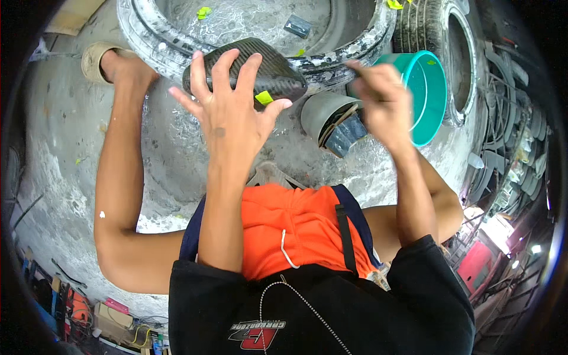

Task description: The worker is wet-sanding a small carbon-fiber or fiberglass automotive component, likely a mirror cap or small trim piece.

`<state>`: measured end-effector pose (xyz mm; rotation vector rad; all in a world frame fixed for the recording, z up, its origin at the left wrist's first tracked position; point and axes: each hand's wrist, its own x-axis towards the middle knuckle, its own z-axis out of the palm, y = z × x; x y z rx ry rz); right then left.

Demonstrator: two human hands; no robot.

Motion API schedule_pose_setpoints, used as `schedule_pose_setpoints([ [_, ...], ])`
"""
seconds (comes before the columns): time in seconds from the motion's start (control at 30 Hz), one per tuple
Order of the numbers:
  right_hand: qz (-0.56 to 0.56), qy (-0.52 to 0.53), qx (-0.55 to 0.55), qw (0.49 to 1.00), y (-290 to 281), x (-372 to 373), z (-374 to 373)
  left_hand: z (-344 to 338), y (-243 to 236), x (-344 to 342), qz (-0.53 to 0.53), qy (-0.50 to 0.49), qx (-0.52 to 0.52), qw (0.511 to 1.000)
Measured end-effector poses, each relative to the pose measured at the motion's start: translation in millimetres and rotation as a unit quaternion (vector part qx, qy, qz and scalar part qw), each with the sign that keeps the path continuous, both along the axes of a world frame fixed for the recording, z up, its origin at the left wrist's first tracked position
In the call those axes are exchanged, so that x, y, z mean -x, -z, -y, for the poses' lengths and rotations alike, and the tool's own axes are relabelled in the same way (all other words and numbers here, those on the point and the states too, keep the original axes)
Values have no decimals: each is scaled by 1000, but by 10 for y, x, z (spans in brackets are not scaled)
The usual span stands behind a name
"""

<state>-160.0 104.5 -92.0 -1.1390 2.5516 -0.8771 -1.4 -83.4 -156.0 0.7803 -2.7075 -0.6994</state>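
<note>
My left hand (231, 112) grips a dark, glossy carbon-fibre part (287, 71) with spread fingertips over its top; a small yellow-green tag (264, 97) is stuck on it. The part rests against a white-smeared tyre (148, 41). My right hand (381, 97) is blurred, raised near the tyre's right side above the rim of a teal bucket (432, 94); what its fingers hold, if anything, I cannot make out. Below it sits a grey pail (316, 115) with dark flat pieces (349, 133) inside.
A second tyre (414, 29) stands at the back right. A dark rectangular piece (297, 26) lies inside the first tyre's ring. My bare legs are bent either side on the stained concrete floor (165, 148). Stacked grey parts (515, 148) line the right; tools and boxes (112, 316) sit lower left.
</note>
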Motion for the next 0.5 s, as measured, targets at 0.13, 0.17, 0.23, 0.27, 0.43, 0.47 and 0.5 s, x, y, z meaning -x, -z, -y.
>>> schedule_pose_setpoints([
  [0.13,-80,271,-106,953,-316,686,-885,-108,-276,105,38,40,36,998],
  [0.17,-54,280,-231,930,-298,833,-1045,-128,-290,110,40,47,39,997],
  [0.23,-62,180,-301,934,21,1037,-1624,-213,-286,201,42,105,54,992],
  [0.27,-26,173,-333,927,170,1041,-1800,-244,-264,234,52,113,48,991],
  [0.43,140,178,-391,892,571,904,-1806,-214,-295,200,73,131,60,987],
  [0.47,83,159,-338,924,659,897,-1976,-193,-306,195,65,146,63,985],
  [0.5,89,164,-338,923,676,894,-2053,-162,-282,170,69,152,64,984],
])
